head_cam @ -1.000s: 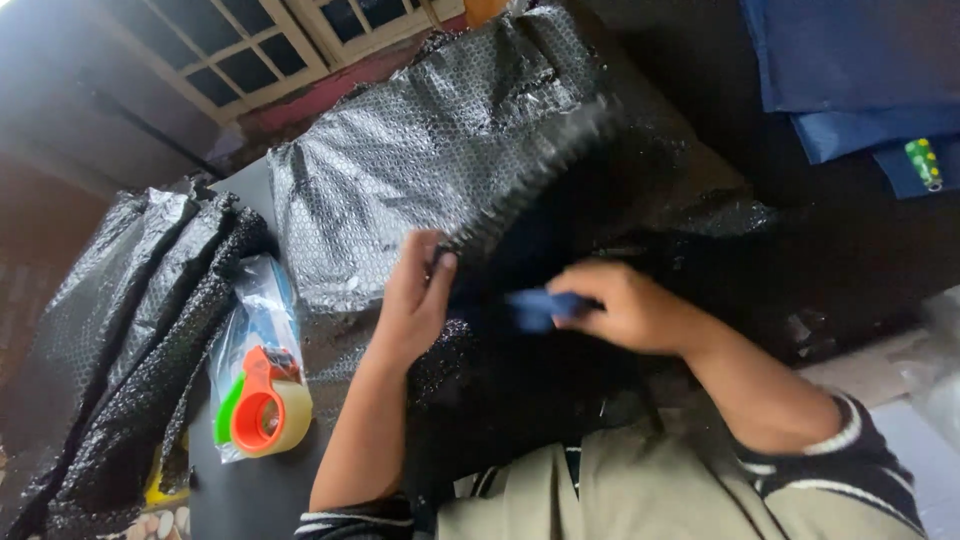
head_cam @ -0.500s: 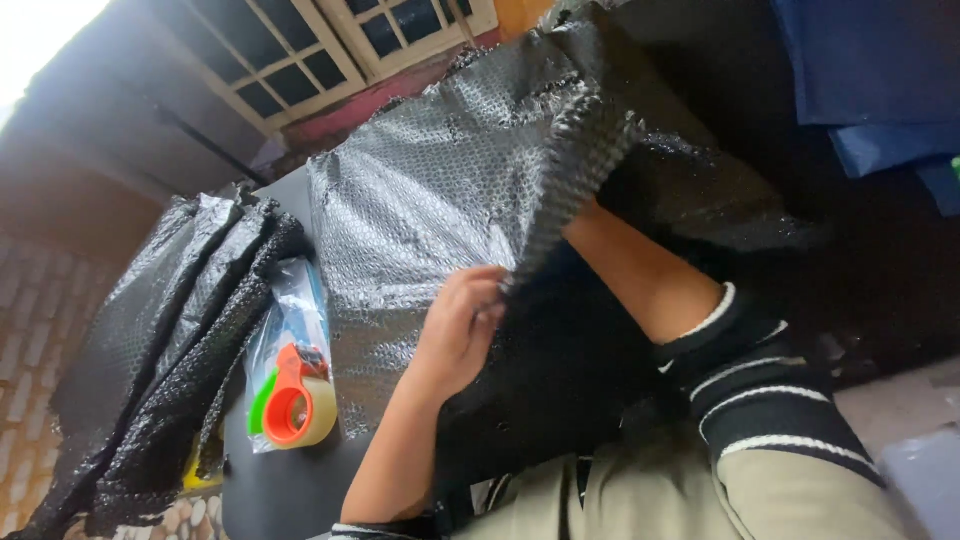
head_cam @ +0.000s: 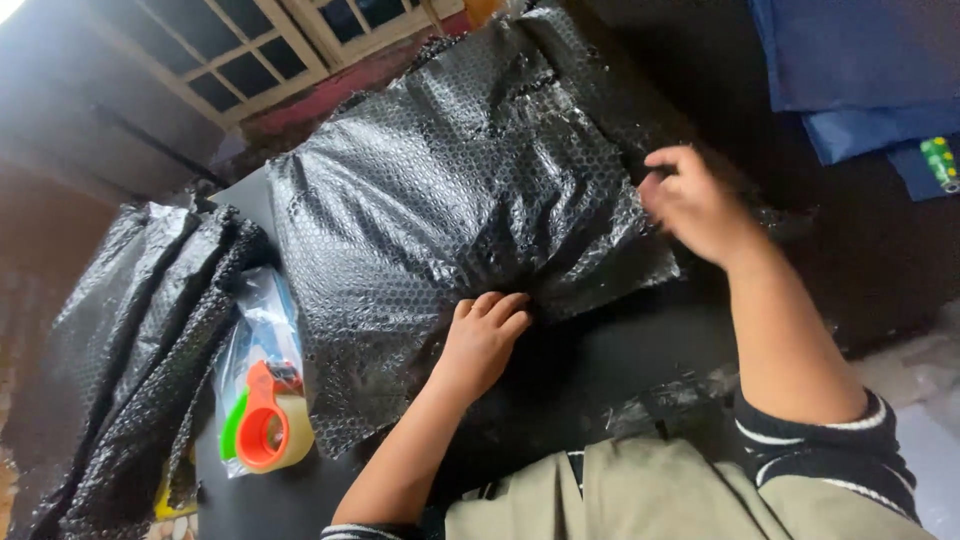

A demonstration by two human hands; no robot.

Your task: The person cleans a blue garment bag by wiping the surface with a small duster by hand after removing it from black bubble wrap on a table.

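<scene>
A large sheet of black bubble wrap (head_cam: 440,200) lies spread and puckered over a dark table. My left hand (head_cam: 485,335) presses flat on its near edge, fingers together. My right hand (head_cam: 690,200) is at the sheet's right edge, fingers curled near the wrap; whether it pinches the wrap I cannot tell. Both forearms are bare, with striped dark sleeves pushed up.
A stack of folded black bubble wrap (head_cam: 130,360) lies at the left. Beside it an orange and green tape dispenser (head_cam: 265,430) rests on a clear plastic bag. Blue fabric (head_cam: 860,70) lies at the upper right. A window frame (head_cam: 250,50) is behind the table.
The bubble wrap, lifted and folded up before, now lies spread flat. My right hand has come out from under it to its right edge. My left hand has settled on the near edge.
</scene>
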